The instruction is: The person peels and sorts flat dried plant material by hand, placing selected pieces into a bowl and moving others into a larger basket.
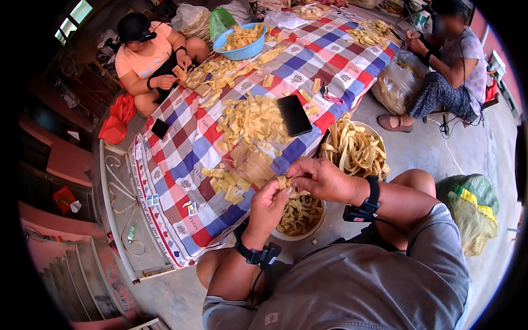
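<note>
Above the table's near right edge, my left hand (267, 208) and my right hand (323, 179) meet with fingertips pinched together. Between them is a small folded pale-yellow strip (283, 181), partly covered by the fingers. Just below my hands stands a round white tub (297, 238) of curled, brownish-yellow strips. Another tub (379, 133), heaped with long flat yellow strips (355, 149), sits beyond my right hand. On the table past my left hand lie short cut or folded yellow pieces (226, 184), beside a flat tan sheet (254, 166) and a larger pile (254, 116).
A checked cloth covers the table (184, 190). On it lie a black phone (295, 115), a smaller phone (160, 128) and a blue basin (242, 52) of yellow pieces. Co-workers (144, 58) (459, 66) sit far left and far right. A green-yellow sack (470, 212) stands right.
</note>
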`<state>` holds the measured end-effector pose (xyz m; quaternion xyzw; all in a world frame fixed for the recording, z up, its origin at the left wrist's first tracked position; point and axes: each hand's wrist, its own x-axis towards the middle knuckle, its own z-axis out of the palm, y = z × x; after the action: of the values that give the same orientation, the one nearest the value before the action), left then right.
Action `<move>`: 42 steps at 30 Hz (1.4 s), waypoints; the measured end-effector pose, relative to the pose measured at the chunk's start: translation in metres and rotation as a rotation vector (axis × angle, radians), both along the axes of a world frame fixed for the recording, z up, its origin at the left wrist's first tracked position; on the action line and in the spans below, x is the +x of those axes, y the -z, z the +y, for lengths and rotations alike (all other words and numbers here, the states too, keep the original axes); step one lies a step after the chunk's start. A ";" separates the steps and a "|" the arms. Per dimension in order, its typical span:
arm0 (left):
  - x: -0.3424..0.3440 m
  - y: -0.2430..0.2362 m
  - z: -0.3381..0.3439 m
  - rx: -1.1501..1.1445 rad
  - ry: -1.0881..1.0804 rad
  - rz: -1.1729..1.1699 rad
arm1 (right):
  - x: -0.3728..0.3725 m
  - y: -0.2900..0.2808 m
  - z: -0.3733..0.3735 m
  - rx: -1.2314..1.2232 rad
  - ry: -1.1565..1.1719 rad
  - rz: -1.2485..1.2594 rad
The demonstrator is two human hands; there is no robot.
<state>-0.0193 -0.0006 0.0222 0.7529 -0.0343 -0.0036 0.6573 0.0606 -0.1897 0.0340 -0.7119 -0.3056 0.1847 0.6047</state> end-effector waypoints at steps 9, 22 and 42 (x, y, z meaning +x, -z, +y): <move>0.004 0.007 -0.004 -0.329 0.102 0.160 | 0.006 -0.002 -0.003 -0.021 -0.057 0.151; 0.003 0.001 0.001 -0.406 0.210 0.354 | 0.018 0.019 0.001 0.190 -0.230 0.412; 0.004 0.008 0.003 -0.322 0.066 0.089 | 0.006 0.020 0.002 0.169 -0.107 0.509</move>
<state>-0.0151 0.0022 0.0138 0.6354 -0.0300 -0.0530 0.7698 0.0668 -0.1872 0.0140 -0.5724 -0.1953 0.3634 0.7087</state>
